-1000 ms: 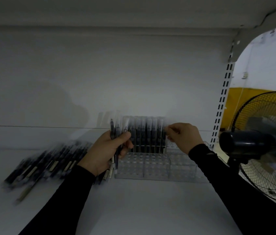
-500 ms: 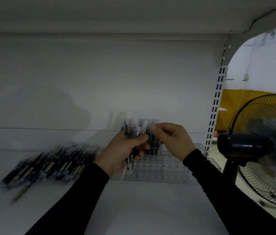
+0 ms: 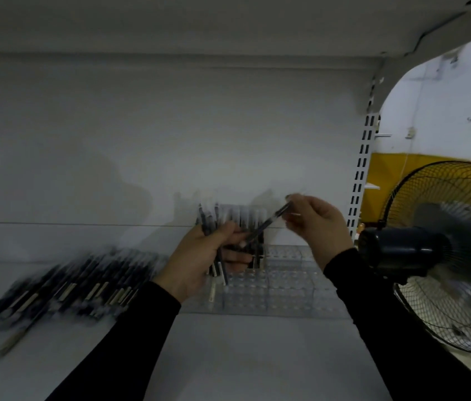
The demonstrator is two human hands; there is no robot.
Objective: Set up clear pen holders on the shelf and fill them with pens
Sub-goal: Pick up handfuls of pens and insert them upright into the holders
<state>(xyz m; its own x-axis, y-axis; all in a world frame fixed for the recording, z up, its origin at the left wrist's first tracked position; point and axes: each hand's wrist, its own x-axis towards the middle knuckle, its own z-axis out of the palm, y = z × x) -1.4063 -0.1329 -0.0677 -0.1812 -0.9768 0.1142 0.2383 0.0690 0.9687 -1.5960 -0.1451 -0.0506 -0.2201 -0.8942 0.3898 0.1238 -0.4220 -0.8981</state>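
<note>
A clear pen holder (image 3: 280,282) with many small slots stands on the white shelf (image 3: 228,357) against the back wall. Several dark pens (image 3: 246,215) stand upright in its back row, partly hidden by my hands. My left hand (image 3: 199,261) grips a bundle of dark pens (image 3: 220,266) in front of the holder's left end. My right hand (image 3: 315,224) pinches a single pen (image 3: 269,222) by its upper end, and the pen slants down and left toward my left hand. A pile of loose dark pens (image 3: 78,287) lies on the shelf to the left, blurred.
A black standing fan (image 3: 442,256) with a wire cage is close to the shelf's right end, beside my right forearm. A slotted shelf upright (image 3: 361,175) rises at the back right. The shelf above (image 3: 199,21) hangs low overhead.
My right hand came to the bundle in my left hand, took one pen and has lifted it up and to the right. My left hand stayed in front of the holder.
</note>
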